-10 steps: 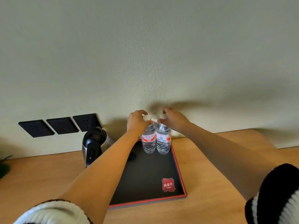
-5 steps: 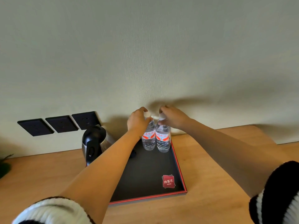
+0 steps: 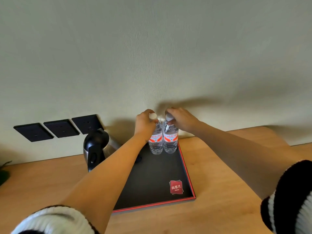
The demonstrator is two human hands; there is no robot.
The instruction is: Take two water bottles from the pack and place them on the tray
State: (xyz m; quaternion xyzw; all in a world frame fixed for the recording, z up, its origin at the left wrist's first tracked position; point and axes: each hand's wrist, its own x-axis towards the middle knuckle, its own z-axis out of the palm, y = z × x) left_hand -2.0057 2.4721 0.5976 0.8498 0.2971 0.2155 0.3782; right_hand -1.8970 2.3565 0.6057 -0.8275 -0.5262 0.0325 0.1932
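Black sockets line the wall at far left, and a steel kettle with a black lid stands on the wooden surface just left of the tray. Next comes the left hand, its fingers curled around the neck of the left bottle under the white cap. Touching that bottle on its right is the right bottle, whose neck the right hand pinches in the same way. Both bottles stand upright at the tray's far right corner, close to the wall and the red rim. The pack is not in view.

The placing looks nearly done; what seems left is the release. Done well, each hand would feel the base sitting flat before loosening, then open straight upward instead of sideways, since the bottles are tall, light-looking and pressed together, so a nudge to one could tip both. Drawing the left arm back should keep it off the kettle.
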